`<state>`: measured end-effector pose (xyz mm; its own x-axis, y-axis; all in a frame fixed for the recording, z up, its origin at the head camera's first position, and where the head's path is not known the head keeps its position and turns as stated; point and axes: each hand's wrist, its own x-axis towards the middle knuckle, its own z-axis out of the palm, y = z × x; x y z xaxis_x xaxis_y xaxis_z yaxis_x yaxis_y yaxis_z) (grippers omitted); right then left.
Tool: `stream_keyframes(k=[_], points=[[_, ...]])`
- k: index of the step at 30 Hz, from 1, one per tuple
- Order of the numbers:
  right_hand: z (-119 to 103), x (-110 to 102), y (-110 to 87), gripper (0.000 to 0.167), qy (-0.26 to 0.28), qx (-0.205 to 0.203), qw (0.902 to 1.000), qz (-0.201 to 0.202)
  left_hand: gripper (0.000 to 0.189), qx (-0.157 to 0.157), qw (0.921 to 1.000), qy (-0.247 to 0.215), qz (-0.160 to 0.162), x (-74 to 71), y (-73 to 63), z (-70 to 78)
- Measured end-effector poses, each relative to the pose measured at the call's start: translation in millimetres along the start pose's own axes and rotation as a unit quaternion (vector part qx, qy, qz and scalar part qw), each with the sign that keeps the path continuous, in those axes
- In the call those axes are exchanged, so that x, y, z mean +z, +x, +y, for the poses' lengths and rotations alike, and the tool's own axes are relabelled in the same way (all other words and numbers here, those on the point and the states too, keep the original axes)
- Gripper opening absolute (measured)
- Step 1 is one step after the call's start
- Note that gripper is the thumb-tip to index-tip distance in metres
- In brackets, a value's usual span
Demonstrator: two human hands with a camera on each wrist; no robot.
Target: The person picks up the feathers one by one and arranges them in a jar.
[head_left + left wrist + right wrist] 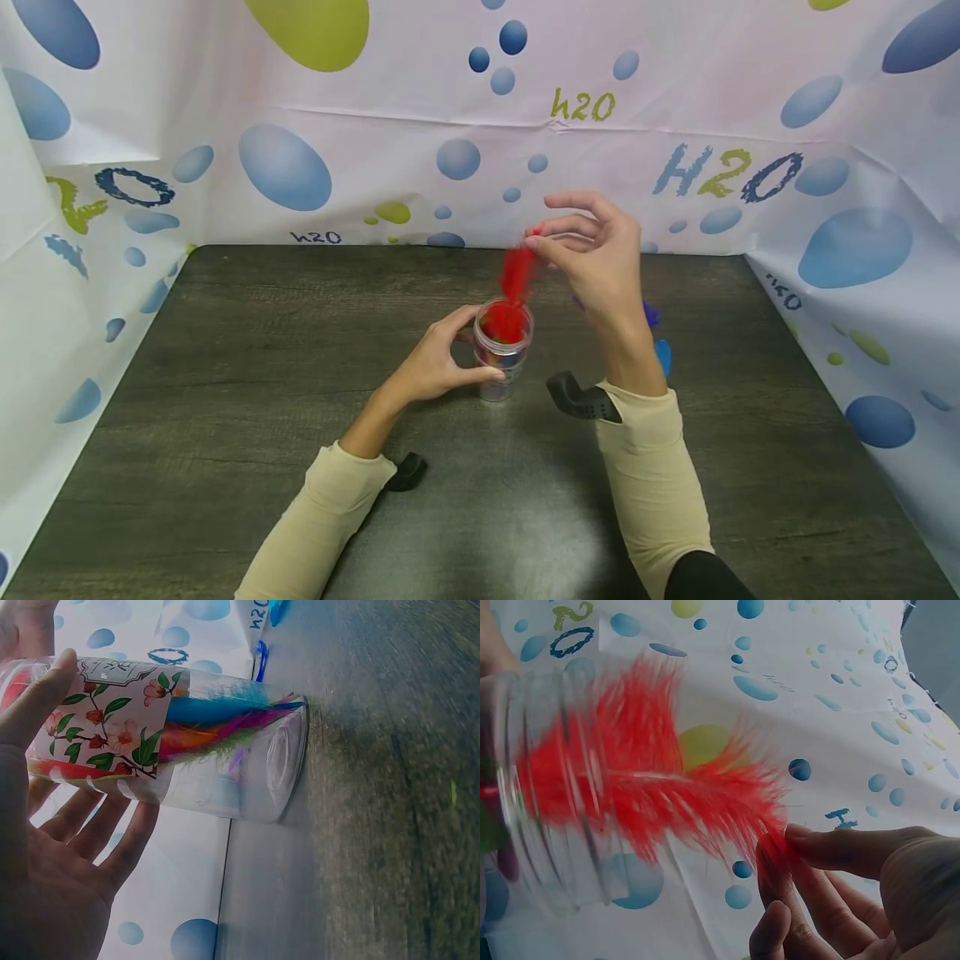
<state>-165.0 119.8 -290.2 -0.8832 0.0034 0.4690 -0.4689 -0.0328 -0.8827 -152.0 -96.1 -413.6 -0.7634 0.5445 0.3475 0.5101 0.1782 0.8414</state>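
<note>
A clear plastic jar [498,387] with a flowered label [112,724] stands at the middle of the table. My left hand [441,360] grips it from the left, thumb on the near side and fingers round the far side. Blue, orange and magenta feathers [202,724] show through its wall. Above the open mouth, my right hand [596,250] pinches the tip of a red feather [652,780] between thumb and forefinger. The feather's lower part is inside the jar's rim, and it looks blurred in the head view.
To the right, partly hidden behind the right forearm, lie a light blue object [663,357] and a dark blue one [651,314]. The dark wood table [247,400] meets a white sheet [390,108] printed with bubbles at its back and sides.
</note>
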Motion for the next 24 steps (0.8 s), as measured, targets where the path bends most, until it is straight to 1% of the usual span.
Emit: stream_keyframes(k=[7, 14, 24], points=[[-4, -6, -2.3, 0.038, -0.018, 0.002, 0.9995, -0.025, 0.077, -0.005, 1.0, -0.003, 0.0, 0.0, 1.2, 2.2], [-10, -15, -2.0, 0.042, -0.054, -0.024, 0.9954, -0.075, 0.077, -0.007, 1.0, -0.005, -0.001, -1.1, 3.2, 2.4], [-16, -20, -0.8, 0.043, -0.103, -0.007, 0.9858, -0.132, 0.076, -0.013, 0.9999, -0.01, -0.003, -3.0, 4.3, 6.7]])
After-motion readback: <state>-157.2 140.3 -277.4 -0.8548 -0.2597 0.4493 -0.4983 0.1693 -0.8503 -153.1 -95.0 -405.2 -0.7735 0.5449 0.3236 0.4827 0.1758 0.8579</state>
